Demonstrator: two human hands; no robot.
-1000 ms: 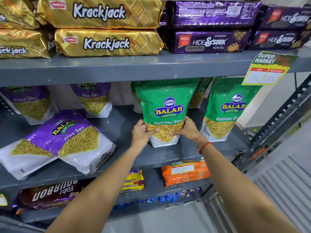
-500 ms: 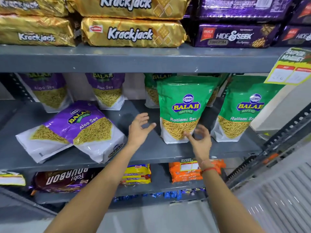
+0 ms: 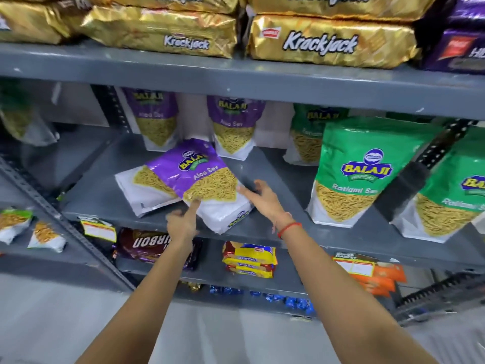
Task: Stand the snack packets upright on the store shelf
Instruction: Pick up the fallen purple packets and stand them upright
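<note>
Two purple Aloo Sev packets lie flat on the grey middle shelf point(image 3: 99, 190), the top packet point(image 3: 199, 172) resting across the lower one point(image 3: 136, 198). My left hand point(image 3: 182, 222) is at the top packet's near edge, its index finger touching it. My right hand point(image 3: 262, 198) touches the packet's right side with fingers apart. Neither hand grips it. To the right a green Ratlami Sev packet point(image 3: 362, 174) stands upright, with another green one point(image 3: 459, 203) beside it. Two purple packets point(image 3: 154, 119) point(image 3: 233, 122) and a green one point(image 3: 307, 135) stand at the back.
The shelf above point(image 3: 236, 80) hangs low and carries gold Krackjack packs point(image 3: 328, 40). A dark slotted post point(image 3: 417, 177) crosses in front of the green packets. A slanted rack upright point(image 3: 65, 224) is at the left. Below lie Bourbon packs point(image 3: 147, 245), yellow packs point(image 3: 249, 261) and orange packs point(image 3: 380, 279).
Both hands let go of the green Ratlami Sev packet, which stays upright, and moved left onto the flat purple Aloo Sev packets. The view swung left and closer.
</note>
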